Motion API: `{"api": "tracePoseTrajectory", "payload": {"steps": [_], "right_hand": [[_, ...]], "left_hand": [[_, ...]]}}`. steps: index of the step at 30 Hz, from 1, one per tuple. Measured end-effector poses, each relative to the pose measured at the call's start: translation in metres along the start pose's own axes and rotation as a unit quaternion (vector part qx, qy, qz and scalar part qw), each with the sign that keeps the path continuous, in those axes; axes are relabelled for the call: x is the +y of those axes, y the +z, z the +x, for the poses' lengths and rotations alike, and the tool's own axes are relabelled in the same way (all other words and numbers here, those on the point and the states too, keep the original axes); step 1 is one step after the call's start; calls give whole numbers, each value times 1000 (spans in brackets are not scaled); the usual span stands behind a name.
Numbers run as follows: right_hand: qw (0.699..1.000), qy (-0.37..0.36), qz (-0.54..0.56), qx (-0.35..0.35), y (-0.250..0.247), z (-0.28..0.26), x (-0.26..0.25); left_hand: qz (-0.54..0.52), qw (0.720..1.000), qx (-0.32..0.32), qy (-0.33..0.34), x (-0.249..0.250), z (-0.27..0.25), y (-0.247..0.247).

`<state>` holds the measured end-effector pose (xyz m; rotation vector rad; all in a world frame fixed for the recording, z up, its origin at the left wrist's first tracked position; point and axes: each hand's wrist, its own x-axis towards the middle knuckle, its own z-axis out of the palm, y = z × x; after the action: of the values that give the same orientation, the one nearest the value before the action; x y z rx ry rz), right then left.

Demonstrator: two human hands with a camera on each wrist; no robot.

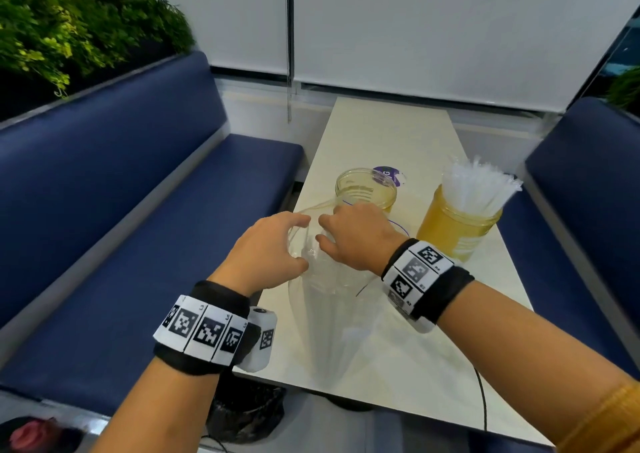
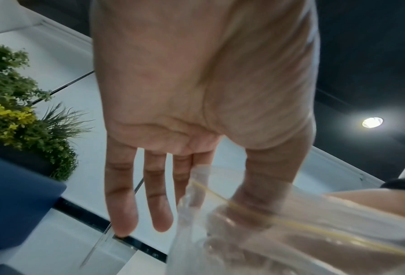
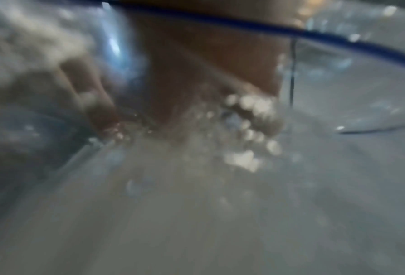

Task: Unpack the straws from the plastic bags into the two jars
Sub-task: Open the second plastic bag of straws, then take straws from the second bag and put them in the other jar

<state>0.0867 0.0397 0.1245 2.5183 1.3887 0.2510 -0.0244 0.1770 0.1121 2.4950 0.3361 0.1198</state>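
The left hand (image 1: 268, 250) pinches the mouth edge of the clear plastic bag (image 1: 329, 317) lying on the counter (image 1: 388, 134); the right hand (image 1: 356, 234) grips the opposite edge; one jar (image 1: 365, 189) stands empty just behind; the other jar (image 1: 457, 227) holds straws (image 1: 478, 186).

Two bare forearms reach forward side by side, each wrapped at the wrist in a black band carrying white blocks printed with black square codes. The left hand (image 1: 268, 245) is palm down; its little and ring fingers (image 2: 121, 201) hang nearly straight, while the thumb and forefinger pinch the mouth of a clear plastic bag (image 1: 325, 300). The right hand (image 1: 356, 236) is just beside it, knuckles up, fingers curled down into the bag's opening. A mustard-yellow sleeve (image 1: 602, 421) covers the right upper forearm.
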Motion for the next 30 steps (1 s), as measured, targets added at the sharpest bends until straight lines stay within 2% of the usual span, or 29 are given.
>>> {"api": "tracePoseTrajectory", "payload": {"steps": [4,11,14,19,21,24,26,28,30], "right_hand": [[999,-31,-12,34,0,3,-6],[995,-54,59,67,-22,11,-13],[986,-64,114,105,-35,15,-17],[973,-72,167,142,-45,19,-22],[956,-58,237,163,-41,19,-22],[888,0,402,225,-32,13,-24],[863,59,451,219,-27,11,-24],[879,83,433,181,-19,11,-22],[901,66,392,172,-8,14,-23]], "left_hand": [[-64,998,20,4,-4,1,13],[-143,985,91,-11,-6,3,35],[-156,978,133,-28,-6,6,46],[-279,934,216,-61,-9,15,62],[-316,918,231,-66,-8,16,64],[-339,911,232,-43,-5,14,64],[-338,914,224,-28,-3,15,62],[-312,926,212,-17,1,19,59],[-263,942,208,-3,4,24,57]]}}
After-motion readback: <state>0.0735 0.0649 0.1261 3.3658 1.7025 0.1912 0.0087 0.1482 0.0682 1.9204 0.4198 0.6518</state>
